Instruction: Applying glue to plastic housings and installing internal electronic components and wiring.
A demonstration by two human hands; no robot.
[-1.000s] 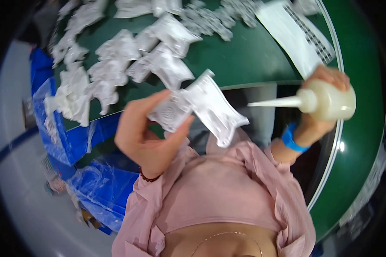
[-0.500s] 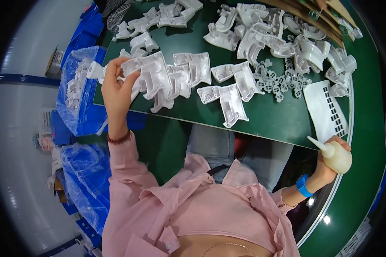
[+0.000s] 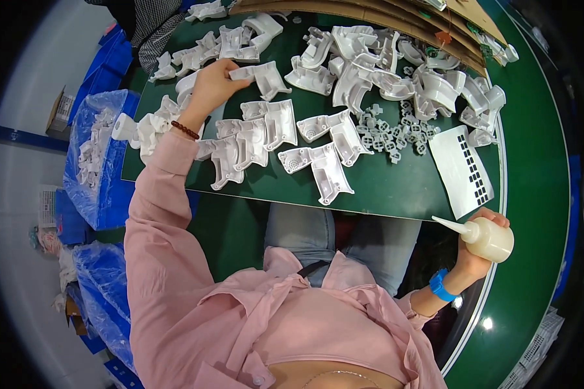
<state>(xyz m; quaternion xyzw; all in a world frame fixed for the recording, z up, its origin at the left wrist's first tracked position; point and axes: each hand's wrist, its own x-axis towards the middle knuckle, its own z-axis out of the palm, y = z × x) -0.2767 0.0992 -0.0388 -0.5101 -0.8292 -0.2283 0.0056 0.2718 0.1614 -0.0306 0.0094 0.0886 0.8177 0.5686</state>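
At the table's (image 3: 399, 188) far left, the left hand (image 3: 215, 88) pinches one white shell (image 3: 268, 80) between thumb and fingers. Near right, the right hand (image 3: 472, 262) has its fingers wrapped around a bottle (image 3: 490, 240). Middle shells (image 3: 328, 172) look laid out; the far-right heap (image 3: 363, 70) appears unsorted.

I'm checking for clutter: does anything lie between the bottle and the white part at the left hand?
Yes: other white pieces lie on the table between the bottle in the right hand and the white part at the left hand.
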